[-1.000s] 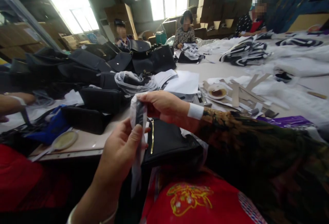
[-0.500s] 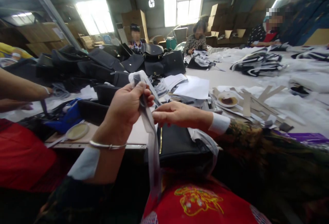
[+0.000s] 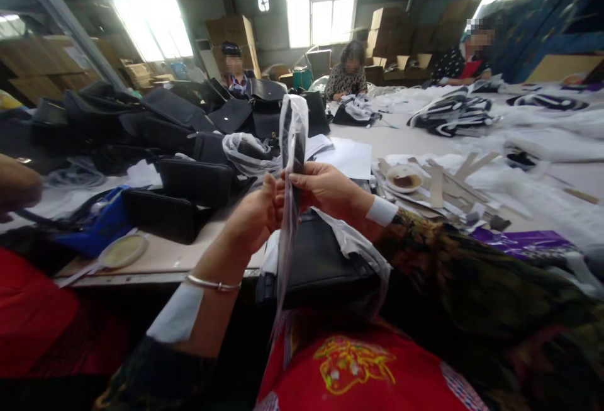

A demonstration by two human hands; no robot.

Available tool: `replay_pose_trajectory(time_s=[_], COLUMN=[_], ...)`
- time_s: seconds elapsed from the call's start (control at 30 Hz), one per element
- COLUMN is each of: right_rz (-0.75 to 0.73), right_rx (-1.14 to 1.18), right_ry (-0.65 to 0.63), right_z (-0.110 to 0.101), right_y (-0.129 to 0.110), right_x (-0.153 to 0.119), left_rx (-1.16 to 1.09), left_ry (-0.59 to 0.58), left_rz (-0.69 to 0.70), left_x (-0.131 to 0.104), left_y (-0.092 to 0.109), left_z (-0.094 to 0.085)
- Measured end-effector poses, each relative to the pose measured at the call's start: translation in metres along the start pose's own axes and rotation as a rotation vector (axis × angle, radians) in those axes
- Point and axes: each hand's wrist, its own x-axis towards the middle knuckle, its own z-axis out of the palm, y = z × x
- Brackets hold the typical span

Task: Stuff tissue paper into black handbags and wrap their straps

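Observation:
A black strap (image 3: 297, 150) in clear plastic wrap stands up in a loop in front of me, its wrap trailing down to my lap. My right hand (image 3: 325, 185) pinches it from the right, thumb on top. Against its left side, my left hand (image 3: 257, 213) has its fingers curled and closed on the strap's wrapping. Below the hands a black bag (image 3: 321, 257) lies at the table edge, with another plastic-wrapped strap (image 3: 352, 241) curving over its right side.
Black bags (image 3: 174, 109) are heaped at the back left. A blue tray (image 3: 104, 219) and a round lid (image 3: 123, 251) lie left. To the right are a dish of brown glue (image 3: 404, 178), grey strips (image 3: 436, 187) and white sheets (image 3: 352, 158). A co-worker's arm (image 3: 19, 185) shows far left.
The strap's loop has risen and stands more upright. My right hand has moved up onto it, while my left hand has shifted lower on its left side. The whole view has turned slightly right.

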Motion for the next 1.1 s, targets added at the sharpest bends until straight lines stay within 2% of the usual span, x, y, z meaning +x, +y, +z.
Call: replay_pose_trajectory(time_s=[0.1,0.17,0.27,0.53,0.73,0.83,0.93,1.03,1.1], right_rz=[-0.04,-0.067,-0.088,-0.052,-0.096,-0.084,-0.016,-0.036,-0.095], right_rx=[-0.002,-0.012,-0.031,-0.085,-0.071,-0.025,-0.119,-0.194,-0.166], right_ry=[0.057,0.079,0.101,0.109,0.086,-0.034,-0.15,-0.037,0.07], right_z=[-0.005,-0.006,-0.005,0.0,-0.007,-0.012,-0.01,-0.005,-0.003], right_y=[-0.004,-0.007,-0.01,-0.006,-0.003,0.001,0.008,0.01,0.008], right_x=[0.008,0.013,0.018,0.017,0.015,0.012,0.011,0.014,0.017], left_rx=[-0.003,0.007,0.031,0.101,0.18,0.219,0.258,0.219,0.146], left_ry=[-0.088,-0.086,-0.095,0.07,0.114,0.163,0.199,0.132,0.042], left_rz=[-0.171,-0.202,-0.19,-0.074,0.088,0.142,0.182,0.163,0.061], left_x=[-0.026,-0.039,-0.048,-0.026,-0.017,-0.014,-0.01,-0.013,-0.02], left_y=[-0.028,-0.038,-0.043,-0.042,-0.039,-0.041,-0.042,-0.045,-0.049], left_z=[-0.009,-0.011,-0.011,0.005,0.016,0.015,0.01,0.004,-0.001])
